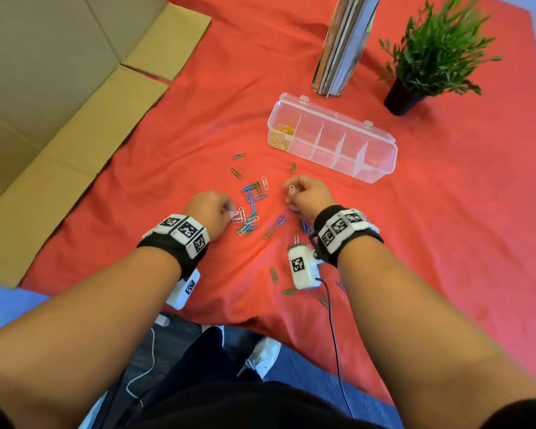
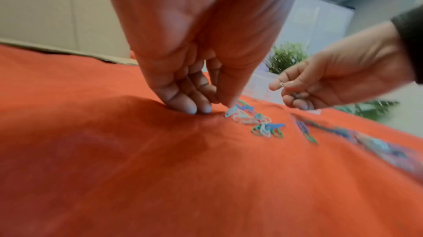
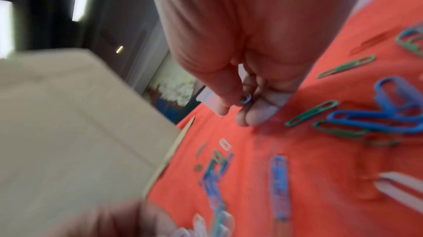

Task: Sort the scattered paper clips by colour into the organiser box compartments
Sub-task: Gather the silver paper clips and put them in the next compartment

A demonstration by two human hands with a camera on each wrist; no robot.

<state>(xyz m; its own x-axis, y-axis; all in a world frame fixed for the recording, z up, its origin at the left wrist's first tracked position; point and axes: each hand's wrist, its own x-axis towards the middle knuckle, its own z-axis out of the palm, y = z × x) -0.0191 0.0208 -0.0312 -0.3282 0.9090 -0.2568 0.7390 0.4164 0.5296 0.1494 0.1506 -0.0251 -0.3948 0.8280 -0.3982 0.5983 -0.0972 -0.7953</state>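
Note:
Blue, green and white paper clips (image 1: 250, 209) lie scattered on a red cloth (image 1: 430, 243). My left hand (image 1: 232, 213) is down at the left edge of the main pile (image 2: 251, 119), its thumb and fingers pinching the end of a white clip. My right hand (image 1: 291, 190) hovers just right of the pile and pinches a white clip (image 1: 292, 188) between thumb and forefinger, as the right wrist view shows (image 3: 246, 99). The clear organiser box (image 1: 381, 173) stands open beyond my right hand, with yellow clips (image 1: 282, 134) in its leftmost compartment. The other compartments look empty.
A large open cardboard box (image 1: 44, 88) fills the left side. Upright books (image 1: 344, 41) and a potted plant (image 1: 430, 57) stand behind the organiser. More clips (image 1: 274, 275) lie near the cloth's front edge, under my right wrist.

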